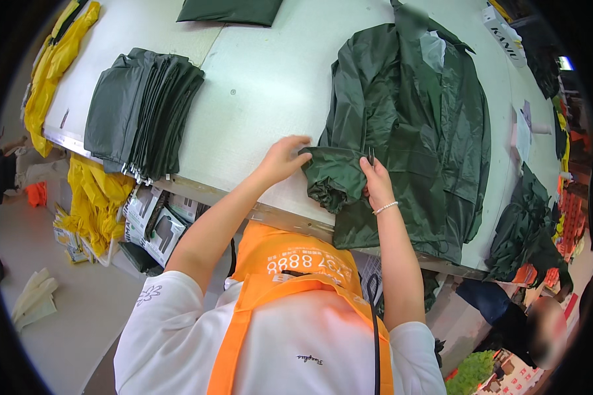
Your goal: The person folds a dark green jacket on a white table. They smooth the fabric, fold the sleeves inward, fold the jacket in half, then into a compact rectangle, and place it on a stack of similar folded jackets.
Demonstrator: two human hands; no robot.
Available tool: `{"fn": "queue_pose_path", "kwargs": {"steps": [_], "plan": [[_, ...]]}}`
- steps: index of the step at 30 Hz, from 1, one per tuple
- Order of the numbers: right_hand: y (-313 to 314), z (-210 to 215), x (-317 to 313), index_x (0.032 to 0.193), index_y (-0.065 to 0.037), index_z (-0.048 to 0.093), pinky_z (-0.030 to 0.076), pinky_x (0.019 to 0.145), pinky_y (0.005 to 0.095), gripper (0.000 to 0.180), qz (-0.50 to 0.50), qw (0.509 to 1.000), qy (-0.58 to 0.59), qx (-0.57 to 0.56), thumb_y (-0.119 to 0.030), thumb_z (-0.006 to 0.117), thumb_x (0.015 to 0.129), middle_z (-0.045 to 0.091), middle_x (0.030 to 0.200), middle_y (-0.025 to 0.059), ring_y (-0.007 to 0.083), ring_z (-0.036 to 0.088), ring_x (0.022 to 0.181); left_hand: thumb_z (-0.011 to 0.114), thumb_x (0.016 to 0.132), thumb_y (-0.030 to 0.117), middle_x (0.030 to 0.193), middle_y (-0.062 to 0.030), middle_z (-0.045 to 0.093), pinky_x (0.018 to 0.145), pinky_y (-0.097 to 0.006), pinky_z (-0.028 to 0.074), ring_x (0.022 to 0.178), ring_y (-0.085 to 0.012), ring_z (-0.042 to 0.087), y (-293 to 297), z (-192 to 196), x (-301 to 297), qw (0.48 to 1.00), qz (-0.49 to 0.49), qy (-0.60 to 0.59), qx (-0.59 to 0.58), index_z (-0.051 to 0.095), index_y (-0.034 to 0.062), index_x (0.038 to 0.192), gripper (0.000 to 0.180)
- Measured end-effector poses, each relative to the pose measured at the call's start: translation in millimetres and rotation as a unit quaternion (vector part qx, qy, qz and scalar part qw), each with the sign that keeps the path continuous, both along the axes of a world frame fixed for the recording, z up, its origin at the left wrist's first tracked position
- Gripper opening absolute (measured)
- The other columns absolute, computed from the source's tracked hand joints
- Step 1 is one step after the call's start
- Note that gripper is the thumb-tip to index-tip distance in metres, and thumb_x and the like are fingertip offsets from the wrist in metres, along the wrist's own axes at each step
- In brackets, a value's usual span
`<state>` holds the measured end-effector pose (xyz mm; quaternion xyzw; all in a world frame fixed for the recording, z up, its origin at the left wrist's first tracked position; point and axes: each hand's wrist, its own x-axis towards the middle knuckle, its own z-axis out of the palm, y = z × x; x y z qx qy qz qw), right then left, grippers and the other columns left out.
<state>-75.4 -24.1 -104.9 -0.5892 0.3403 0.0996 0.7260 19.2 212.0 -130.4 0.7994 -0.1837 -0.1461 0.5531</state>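
Observation:
A dark green rain jacket (412, 131) lies spread over the right half of the white table. At its lower left is a bunched, gathered piece of green fabric (335, 178); I cannot tell which part of the garment it is. My right hand (377, 184) pinches the right end of this piece. Two thin metal points of a small tool (371, 155), like thread snips, stick up from those fingers. My left hand (285, 159) is at the fabric's left corner, thumb touching its edge, index finger apart and slightly blurred.
A stack of folded dark green garments (145, 108) stands on the left of the table (257, 85). Another green piece (230, 10) lies at the far edge. Yellow garments (102, 197) hang at the left. Crumpled green fabric (524, 220) hangs at right, near another person (507, 322).

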Motion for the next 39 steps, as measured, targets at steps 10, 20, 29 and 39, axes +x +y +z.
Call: {"fn": "queue_pose_path", "kwargs": {"steps": [10,20,29,39], "plan": [[30,85,2,0.097,-0.003,0.065,0.048,0.060,0.0223,0.021,0.105,0.882,-0.261,-0.378,0.000,0.070,0.076,0.060,0.100,0.0056,0.0119,0.060,0.076,0.060,0.090,0.018,0.076,0.0030,0.061,0.066,-0.022,0.043,0.071,-0.0048,0.051,-24,56,-9,0.959,-0.033,0.234,-0.153,0.066,-0.0016,0.088,0.021],[32,97,22,0.081,0.002,0.062,0.045,0.057,0.0215,0.011,0.084,0.876,-0.325,-0.347,0.002,0.071,0.074,0.061,0.080,0.0052,0.0103,0.056,0.063,0.057,0.089,0.011,0.080,0.0018,0.061,0.071,-0.021,0.043,0.075,-0.0048,0.053,-39,106,-8,0.970,-0.018,0.171,-0.174,0.065,0.0001,0.095,0.015],[35,121,37,0.083,0.002,0.059,0.042,0.056,0.0213,0.012,0.125,0.868,-0.349,-0.330,-0.001,0.069,0.078,0.060,0.079,0.0056,0.0098,0.051,0.059,0.064,0.079,0.009,0.079,-0.0042,0.066,0.072,-0.025,0.047,0.077,-0.0093,0.059,-44,132,-12,0.996,-0.009,-0.003,-0.093,0.067,-0.0017,0.086,0.013],[30,114,37,0.091,-0.002,0.054,0.048,0.068,0.0299,0.020,0.214,0.878,-0.301,-0.303,-0.019,0.062,0.087,0.060,0.085,0.0112,0.0217,0.061,0.074,0.064,0.084,0.011,0.074,-0.0022,0.064,0.057,-0.019,0.042,0.067,-0.0046,0.055,-27,123,4,0.953,0.084,0.164,-0.239,0.063,0.0020,0.089,0.010]]}}
